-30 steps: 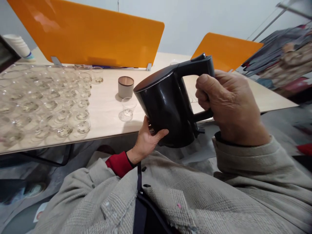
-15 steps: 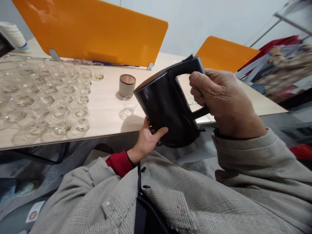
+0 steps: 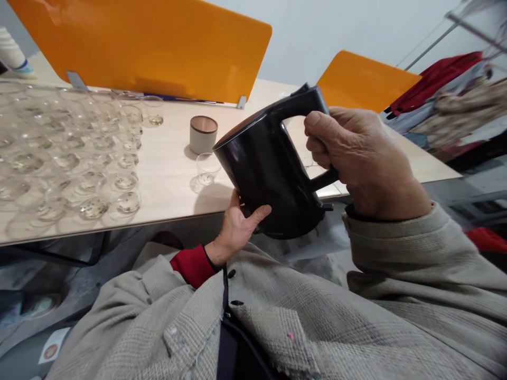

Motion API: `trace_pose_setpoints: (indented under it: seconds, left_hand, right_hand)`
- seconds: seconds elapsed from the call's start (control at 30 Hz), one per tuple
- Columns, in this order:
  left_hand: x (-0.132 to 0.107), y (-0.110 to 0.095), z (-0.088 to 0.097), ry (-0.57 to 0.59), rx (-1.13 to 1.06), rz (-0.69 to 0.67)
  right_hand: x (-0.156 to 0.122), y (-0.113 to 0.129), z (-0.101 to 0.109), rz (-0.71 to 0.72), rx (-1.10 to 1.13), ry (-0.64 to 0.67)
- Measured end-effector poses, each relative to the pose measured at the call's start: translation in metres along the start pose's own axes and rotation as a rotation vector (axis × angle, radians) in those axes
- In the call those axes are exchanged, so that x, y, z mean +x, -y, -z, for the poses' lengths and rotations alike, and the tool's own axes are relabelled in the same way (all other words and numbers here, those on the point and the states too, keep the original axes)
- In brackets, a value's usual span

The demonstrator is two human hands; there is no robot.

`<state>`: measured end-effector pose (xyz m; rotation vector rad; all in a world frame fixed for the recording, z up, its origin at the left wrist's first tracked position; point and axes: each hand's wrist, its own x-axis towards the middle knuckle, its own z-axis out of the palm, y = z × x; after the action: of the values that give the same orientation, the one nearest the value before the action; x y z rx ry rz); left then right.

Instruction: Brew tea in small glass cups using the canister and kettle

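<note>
A black electric kettle [image 3: 269,174] is tilted to the left above the front edge of the table. My right hand [image 3: 360,153] is closed round its handle. Low on the kettle's near side, my left hand [image 3: 240,229] supports the body, thumb across the front and fingers partly hidden beneath. Just left of the kettle's rim stands a clear cup [image 3: 206,171] with a little in its bottom. Behind that cup is a small grey canister [image 3: 203,136] with a brown top. Whether anything flows from the kettle I cannot tell.
Rows of clear cups [image 3: 75,158] with a little in each crowd the table's left side. Orange divider panels [image 3: 158,47] stand along the back. A paper cup stack [image 3: 13,55] is at far left. Clothes [image 3: 455,105] hang on a rack at right.
The view has shifted slightly, so the cups and canister sit a little further left in the picture. Both hands keep the same hold on the tilted kettle.
</note>
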<state>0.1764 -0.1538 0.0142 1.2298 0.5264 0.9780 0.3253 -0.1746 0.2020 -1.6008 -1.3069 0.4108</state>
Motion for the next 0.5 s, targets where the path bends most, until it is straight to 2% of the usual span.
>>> trace_pose_setpoints:
  seconds: [0.33, 0.5]
  left_hand:
    - [-0.0012, -0.0016, 0.0002, -0.003, -0.036, 0.02]
    - [-0.0017, -0.0034, 0.0007, -0.002, -0.044, 0.03]
  right_hand:
    - [0.0078, -0.0009, -0.004, 0.046, 0.047, 0.07]
    - [0.0096, -0.0002, -0.0063, 0.019, 0.054, 0.069]
